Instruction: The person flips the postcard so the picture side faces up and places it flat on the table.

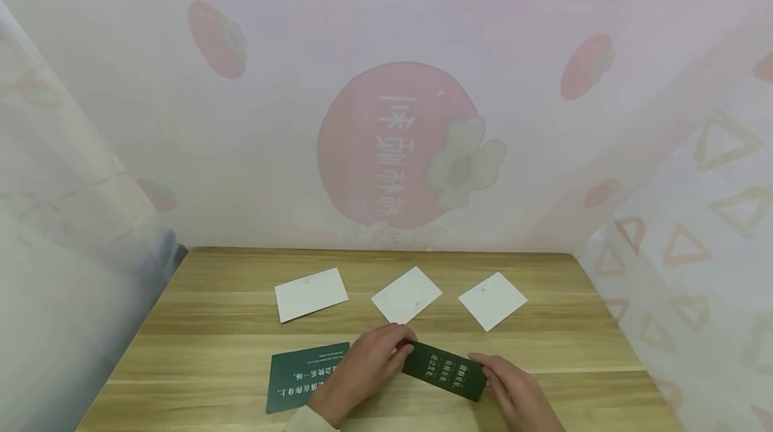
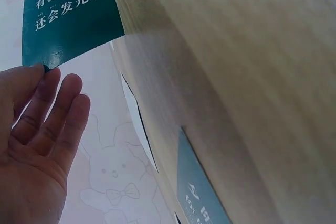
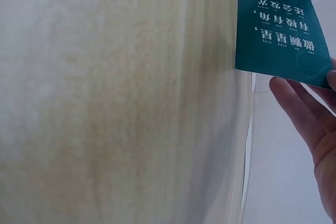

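Observation:
A dark green card point(image 1: 445, 370) with white lettering is held up over the table, tilted, between both hands. My left hand point(image 1: 370, 366) pinches its left corner between thumb and forefinger; in the left wrist view the other fingers point(image 2: 67, 109) are loosely bent beside it. At the opposite end, my right hand point(image 1: 512, 390) pinches the card's edge, and the right wrist view shows the thumb point(image 3: 332, 80) on its corner. Under my left forearm lies a larger green card point(image 1: 296, 378) with white writing, partly hidden by that hand.
Three white cards lie in a row toward the back of the wooden table point(image 1: 199, 325): a left one point(image 1: 311, 294), a middle one point(image 1: 407, 294) and a right one point(image 1: 492, 301). Pale printed sheets point(image 1: 253, 150) hang behind and at both sides.

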`<state>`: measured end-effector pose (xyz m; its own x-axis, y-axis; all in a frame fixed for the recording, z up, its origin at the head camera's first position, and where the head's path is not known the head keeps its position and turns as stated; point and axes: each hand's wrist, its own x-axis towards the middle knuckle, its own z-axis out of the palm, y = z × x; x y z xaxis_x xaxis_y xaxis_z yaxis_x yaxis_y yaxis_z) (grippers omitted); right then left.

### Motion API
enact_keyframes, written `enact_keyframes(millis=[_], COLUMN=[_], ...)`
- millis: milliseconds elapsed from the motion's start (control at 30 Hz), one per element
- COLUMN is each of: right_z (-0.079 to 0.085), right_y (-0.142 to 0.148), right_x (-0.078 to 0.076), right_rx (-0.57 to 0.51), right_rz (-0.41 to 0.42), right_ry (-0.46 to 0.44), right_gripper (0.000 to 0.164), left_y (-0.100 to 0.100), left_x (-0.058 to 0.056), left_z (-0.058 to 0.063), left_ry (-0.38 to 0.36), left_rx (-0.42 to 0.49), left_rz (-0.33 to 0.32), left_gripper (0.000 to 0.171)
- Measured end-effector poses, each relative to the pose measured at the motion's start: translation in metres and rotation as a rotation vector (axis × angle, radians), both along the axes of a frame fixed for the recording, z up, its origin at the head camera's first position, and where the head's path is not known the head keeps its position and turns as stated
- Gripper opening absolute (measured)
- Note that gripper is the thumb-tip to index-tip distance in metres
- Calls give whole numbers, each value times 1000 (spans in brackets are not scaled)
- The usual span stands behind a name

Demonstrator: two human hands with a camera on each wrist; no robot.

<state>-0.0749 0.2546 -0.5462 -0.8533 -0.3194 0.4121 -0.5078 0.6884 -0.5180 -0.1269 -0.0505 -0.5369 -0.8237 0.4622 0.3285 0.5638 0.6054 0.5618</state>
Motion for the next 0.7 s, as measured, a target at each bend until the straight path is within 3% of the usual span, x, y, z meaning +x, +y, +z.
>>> enact_keyframes(millis=[200, 500, 700], right_z=[1, -4, -4], right_y=[-2, 1, 0], right_x=[0, -3, -2], right_rx=[11, 36, 97], right_rz=[-49, 83, 57], right_ry=[-21, 59, 63], right_gripper=[47, 76, 82], left_y=[0, 2, 2], left_x=[0, -1, -1], left_z=[1, 2, 1], left_ry=[-32, -60, -62], left_rx=[-5, -6, -2], left_rz=[6, 19, 22], left_gripper=[11, 11, 11])
